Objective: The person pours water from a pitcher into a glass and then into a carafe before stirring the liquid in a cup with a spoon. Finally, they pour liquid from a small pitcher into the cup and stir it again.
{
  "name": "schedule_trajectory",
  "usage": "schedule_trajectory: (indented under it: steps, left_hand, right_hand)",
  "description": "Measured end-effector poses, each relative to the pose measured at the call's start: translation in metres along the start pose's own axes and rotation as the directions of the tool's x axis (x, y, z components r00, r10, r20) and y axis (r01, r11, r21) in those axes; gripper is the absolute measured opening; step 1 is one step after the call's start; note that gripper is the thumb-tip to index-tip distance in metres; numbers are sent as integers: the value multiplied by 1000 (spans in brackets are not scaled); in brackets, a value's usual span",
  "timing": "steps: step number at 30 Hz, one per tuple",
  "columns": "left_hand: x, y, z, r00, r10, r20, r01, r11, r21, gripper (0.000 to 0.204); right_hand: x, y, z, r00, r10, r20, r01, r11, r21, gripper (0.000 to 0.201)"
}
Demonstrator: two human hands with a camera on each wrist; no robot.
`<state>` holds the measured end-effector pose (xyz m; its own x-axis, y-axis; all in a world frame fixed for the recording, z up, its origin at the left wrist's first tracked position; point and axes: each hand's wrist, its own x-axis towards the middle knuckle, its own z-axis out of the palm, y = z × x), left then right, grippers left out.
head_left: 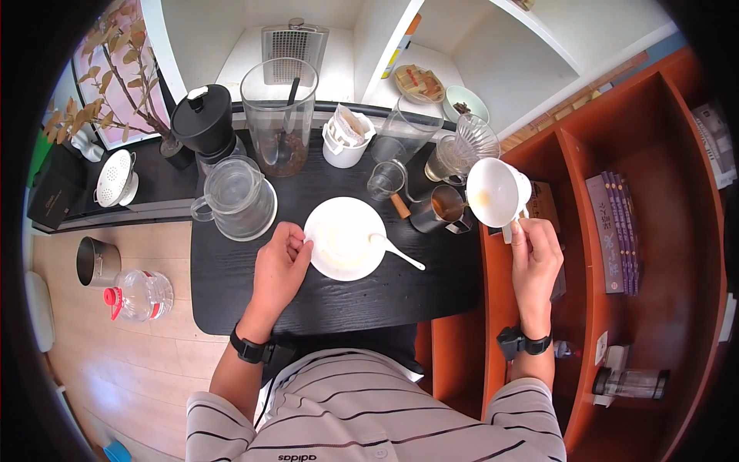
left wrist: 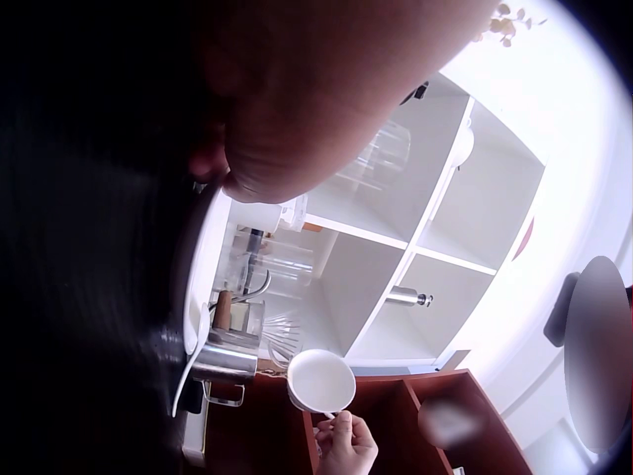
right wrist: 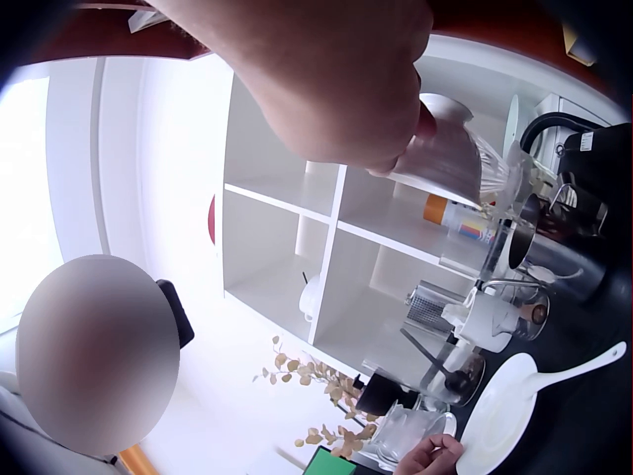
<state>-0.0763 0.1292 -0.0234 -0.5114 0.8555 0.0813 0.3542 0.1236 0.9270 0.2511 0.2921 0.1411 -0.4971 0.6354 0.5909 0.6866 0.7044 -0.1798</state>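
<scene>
The right hand (head_left: 536,266) pinches the handle of a white cup (head_left: 493,192), tilted with its inside toward the head camera and a brownish trace within, above the table's right edge. A white saucer (head_left: 332,260) lies on the black table, with a white spoon (head_left: 402,252) resting across its right side. At the saucer's left rim the left hand (head_left: 282,266) touches or holds the edge, fingers curled. In the left wrist view the cup (left wrist: 321,381) hangs beyond the saucer. The right wrist view shows the hand (right wrist: 331,89) over the cup (right wrist: 442,163).
Behind the saucer stand a glass pitcher (head_left: 237,202), a black grinder (head_left: 202,123), a tall glass (head_left: 290,115), a drip-bag cup (head_left: 343,151), a wood-handled glass (head_left: 385,182) and a metal pitcher (head_left: 431,213). A red-brown shelf (head_left: 577,323) is at the right; a plastic bottle (head_left: 146,296) stands lower left.
</scene>
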Motion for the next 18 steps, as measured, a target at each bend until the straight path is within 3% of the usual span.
schedule_trajectory:
  steps: [6, 8, 9, 11, 13, 18]
  left_hand:
    - [0, 0, 0, 1000, 10, -5, -10, 1000, -8, 16]
    - [0, 0, 0, 1000, 3, -5, -3, 1000, -8, 16]
    - [0, 0, 0, 1000, 3, -1, -3, 1000, -13, 16]
    - [0, -1, 0, 1000, -6, -4, 6, 1000, -15, 16]
    - [0, 0, 0, 1000, -1, 3, 1, 1000, -31, 16]
    - [1, 1, 0, 1000, -16, 5, 16, 1000, -4, 16]
  right_hand:
    - [-10, 3, 12, 995, 78, -69, -75, 996, 38, 8]
    - [-18, 4, 18, 930, 365, -48, -334, 892, 305, 13]
    - [-20, 3, 19, 931, 364, -42, -334, 891, 308, 13]
    - [-24, -2, 23, 865, 500, -38, -414, 754, 510, 20]
    - [-28, -11, 23, 860, 510, -25, -419, 733, 536, 22]
    - [-44, -40, 31, 847, 519, 114, -411, 506, 758, 22]
